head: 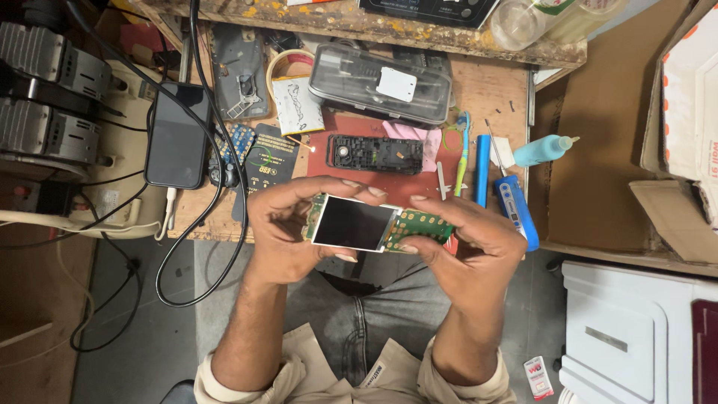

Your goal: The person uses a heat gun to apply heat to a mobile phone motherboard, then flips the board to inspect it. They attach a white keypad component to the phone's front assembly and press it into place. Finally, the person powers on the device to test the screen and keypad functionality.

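Note:
A green circuit board (pixel 420 224) with a small dark display screen (pixel 351 223) on top is held between both hands above my lap, just off the workbench's front edge. My left hand (pixel 280 232) grips the screen end, thumb and fingers curled round its left side. My right hand (pixel 467 251) holds the keypad end of the board with its gold contact dots, fingertips on its top and bottom edges. On the red mat (pixel 415 187) beyond the hands lies a black phone frame (pixel 375 153).
A black smartphone (pixel 176 135) lies at the left with black cables looping off the bench. A clear plastic case (pixel 381 82), a blue screwdriver (pixel 516 206), a toothbrush (pixel 462 153), a blue bottle (pixel 542 150) and a cardboard box (pixel 658 127) surround the mat. White furniture stands at the lower right.

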